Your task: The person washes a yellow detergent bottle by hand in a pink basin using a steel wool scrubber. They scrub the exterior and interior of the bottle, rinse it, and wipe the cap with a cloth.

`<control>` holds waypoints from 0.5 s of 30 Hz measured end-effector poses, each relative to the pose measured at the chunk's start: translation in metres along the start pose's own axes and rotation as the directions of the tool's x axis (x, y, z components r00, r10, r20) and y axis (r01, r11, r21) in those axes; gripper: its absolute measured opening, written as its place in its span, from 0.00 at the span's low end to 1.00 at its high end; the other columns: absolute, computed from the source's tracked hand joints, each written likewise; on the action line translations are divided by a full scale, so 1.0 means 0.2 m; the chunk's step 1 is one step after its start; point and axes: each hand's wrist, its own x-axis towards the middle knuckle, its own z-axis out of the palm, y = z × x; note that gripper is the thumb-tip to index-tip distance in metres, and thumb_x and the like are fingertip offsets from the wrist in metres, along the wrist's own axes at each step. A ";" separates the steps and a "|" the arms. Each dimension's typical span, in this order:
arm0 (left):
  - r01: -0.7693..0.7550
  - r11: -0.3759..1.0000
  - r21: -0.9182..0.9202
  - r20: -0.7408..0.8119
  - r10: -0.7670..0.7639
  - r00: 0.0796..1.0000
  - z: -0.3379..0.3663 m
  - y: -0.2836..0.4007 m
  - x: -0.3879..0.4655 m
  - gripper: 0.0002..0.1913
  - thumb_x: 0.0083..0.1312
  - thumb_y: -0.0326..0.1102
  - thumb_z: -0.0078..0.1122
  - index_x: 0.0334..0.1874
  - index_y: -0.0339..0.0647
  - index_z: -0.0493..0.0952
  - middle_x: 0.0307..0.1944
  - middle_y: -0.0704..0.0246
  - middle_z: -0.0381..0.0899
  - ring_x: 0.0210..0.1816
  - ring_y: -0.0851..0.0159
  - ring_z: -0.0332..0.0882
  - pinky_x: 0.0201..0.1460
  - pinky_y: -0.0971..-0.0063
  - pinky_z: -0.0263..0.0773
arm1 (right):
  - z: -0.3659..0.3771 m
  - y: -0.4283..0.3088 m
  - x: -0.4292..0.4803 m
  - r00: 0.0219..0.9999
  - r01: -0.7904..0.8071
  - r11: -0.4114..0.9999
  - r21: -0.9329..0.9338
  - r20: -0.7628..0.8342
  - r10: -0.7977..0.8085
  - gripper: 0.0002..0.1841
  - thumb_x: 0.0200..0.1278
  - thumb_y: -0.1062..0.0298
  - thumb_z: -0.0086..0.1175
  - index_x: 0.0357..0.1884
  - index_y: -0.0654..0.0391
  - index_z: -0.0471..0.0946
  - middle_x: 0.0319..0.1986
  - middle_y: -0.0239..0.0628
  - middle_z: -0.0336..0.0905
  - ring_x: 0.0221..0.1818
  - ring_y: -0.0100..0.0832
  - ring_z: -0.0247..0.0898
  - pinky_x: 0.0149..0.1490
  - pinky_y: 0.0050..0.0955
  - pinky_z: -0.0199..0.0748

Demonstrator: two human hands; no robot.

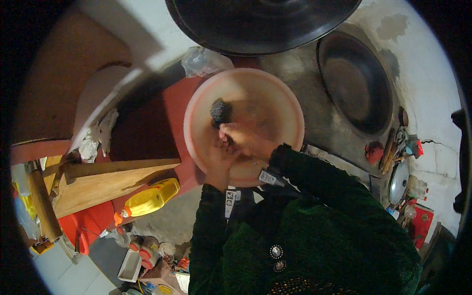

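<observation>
A wide, pale basin [191, 110] with a reddish rim band stands before me on a red surface. Both of my hands are inside it. My left hand [223, 151] is low on the left side, its fingers curled and partly shadowed. Across from the right reaches my right hand [239, 136], its fingertips close to the left hand's fingers. Just beyond the fingertips lies a dark, mesh-like scouring pad [221, 111]; whether a finger touches it is unclear. Blur and shadow hide what, if anything, is between the fingers.
A large black pan [265, 27] is at the top, a built-in wok [356, 83] at the right. A clear plastic bag [204, 62] lies behind the basin. At left are a yellow oil bottle [151, 199] and a wooden box [118, 184]. A metal lid [399, 182] leans at far right.
</observation>
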 end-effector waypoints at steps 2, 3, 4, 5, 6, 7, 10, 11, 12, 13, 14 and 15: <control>-0.269 0.944 0.192 0.182 0.235 0.955 0.03 0.03 -0.04 0.19 0.70 0.42 0.46 0.58 0.39 0.65 0.55 0.64 0.70 0.55 0.60 0.71 0.62 0.65 0.66 | 0.09 0.02 0.01 0.967 0.248 0.919 -0.308 0.027 -0.252 0.10 0.66 0.58 0.47 0.31 0.51 0.73 0.27 0.30 0.69 0.33 0.30 0.69 0.39 0.31 0.68; -0.325 0.945 0.043 0.186 0.312 0.932 0.07 0.04 -0.06 0.19 0.71 0.42 0.46 0.58 0.39 0.65 0.55 0.64 0.70 0.55 0.61 0.72 0.61 0.66 0.68 | 0.12 0.03 0.01 0.890 0.421 0.744 -0.518 0.077 -0.450 0.10 0.66 0.58 0.46 0.32 0.51 0.73 0.28 0.32 0.70 0.35 0.32 0.69 0.40 0.32 0.69; -0.391 0.919 0.044 0.180 0.378 0.908 0.09 0.06 -0.08 0.19 0.71 0.43 0.45 0.58 0.39 0.65 0.55 0.64 0.70 0.54 0.61 0.72 0.60 0.66 0.69 | 0.12 0.02 0.01 0.790 0.545 0.482 -0.686 0.226 -0.571 0.10 0.66 0.58 0.46 0.32 0.51 0.73 0.29 0.34 0.71 0.36 0.34 0.70 0.42 0.34 0.69; -0.455 0.889 0.046 0.173 0.442 0.880 0.12 0.08 -0.10 0.19 0.72 0.43 0.45 0.59 0.39 0.66 0.56 0.64 0.70 0.54 0.62 0.73 0.59 0.67 0.70 | 0.11 0.01 0.02 0.654 0.572 0.215 -0.792 0.281 -0.703 0.10 0.65 0.59 0.47 0.32 0.52 0.74 0.30 0.36 0.72 0.37 0.36 0.71 0.42 0.35 0.70; -0.523 0.830 0.197 0.173 0.495 0.851 0.15 0.11 -0.13 0.19 0.72 0.44 0.44 0.59 0.39 0.66 0.56 0.63 0.70 0.53 0.61 0.73 0.58 0.67 0.70 | 0.08 0.00 0.01 0.528 0.543 -0.077 -0.836 0.411 -0.743 0.09 0.65 0.59 0.47 0.33 0.53 0.74 0.31 0.39 0.73 0.38 0.38 0.72 0.42 0.36 0.70; -0.436 0.899 -0.028 0.180 0.434 0.883 0.18 0.14 -0.14 0.21 0.72 0.45 0.42 0.60 0.39 0.66 0.58 0.62 0.69 0.56 0.60 0.71 0.61 0.66 0.67 | 0.03 -0.02 0.01 0.381 0.462 -0.368 -0.807 0.555 -0.739 0.09 0.64 0.60 0.48 0.33 0.54 0.74 0.31 0.42 0.74 0.39 0.40 0.73 0.42 0.37 0.71; 0.160 0.642 -0.749 0.191 -0.022 0.981 0.25 0.20 -0.13 0.24 0.73 0.47 0.38 0.64 0.37 0.65 0.63 0.60 0.67 0.64 0.57 0.64 0.69 0.62 0.59 | -0.16 -0.09 -0.01 0.957 0.021 -0.289 -0.957 0.103 -0.273 0.13 0.68 0.59 0.43 0.37 0.55 0.77 0.42 0.42 0.77 0.44 0.39 0.73 0.46 0.37 0.72; 0.251 0.532 -0.809 0.192 -0.165 0.967 0.27 0.21 -0.12 0.24 0.74 0.47 0.36 0.64 0.37 0.64 0.64 0.59 0.66 0.66 0.56 0.61 0.70 0.61 0.56 | -0.21 -0.10 -0.01 0.983 -0.088 -0.242 -0.966 -0.046 -0.176 0.13 0.69 0.59 0.43 0.37 0.54 0.77 0.42 0.40 0.77 0.44 0.36 0.73 0.47 0.35 0.73; 0.222 0.476 -0.851 0.164 -0.160 0.973 0.29 0.21 -0.11 0.26 0.74 0.46 0.35 0.66 0.33 0.62 0.67 0.57 0.62 0.71 0.56 0.55 0.73 0.59 0.52 | -0.24 -0.10 -0.02 0.981 -0.077 0.210 -0.975 -0.111 -0.159 0.14 0.70 0.58 0.42 0.41 0.55 0.76 0.45 0.39 0.76 0.47 0.33 0.72 0.49 0.34 0.72; 0.189 0.427 -0.884 0.174 -0.075 0.982 0.31 0.21 -0.11 0.28 0.73 0.46 0.37 0.67 0.31 0.59 0.68 0.55 0.60 0.72 0.54 0.53 0.74 0.58 0.49 | -0.25 -0.09 -0.03 0.977 -0.005 0.620 -0.784 -0.135 -0.163 0.15 0.70 0.57 0.42 0.45 0.56 0.76 0.47 0.37 0.75 0.49 0.30 0.71 0.52 0.33 0.72; 0.132 0.407 -0.904 0.138 -0.014 0.990 0.33 0.19 -0.11 0.30 0.73 0.46 0.38 0.69 0.28 0.55 0.69 0.53 0.58 0.73 0.53 0.51 0.75 0.57 0.46 | -0.25 -0.08 -0.04 0.962 0.027 0.902 -0.430 -0.234 -0.141 0.17 0.71 0.55 0.42 0.48 0.57 0.75 0.49 0.36 0.75 0.52 0.28 0.71 0.54 0.32 0.71; 0.102 0.342 -0.934 0.113 0.011 0.994 0.34 0.19 -0.12 0.32 0.72 0.45 0.39 0.70 0.26 0.52 0.70 0.51 0.56 0.74 0.52 0.49 0.77 0.56 0.43 | -0.23 -0.05 -0.06 0.980 0.163 0.949 -0.271 -0.070 -0.188 0.19 0.71 0.55 0.42 0.52 0.58 0.73 0.50 0.35 0.74 0.54 0.26 0.69 0.57 0.30 0.69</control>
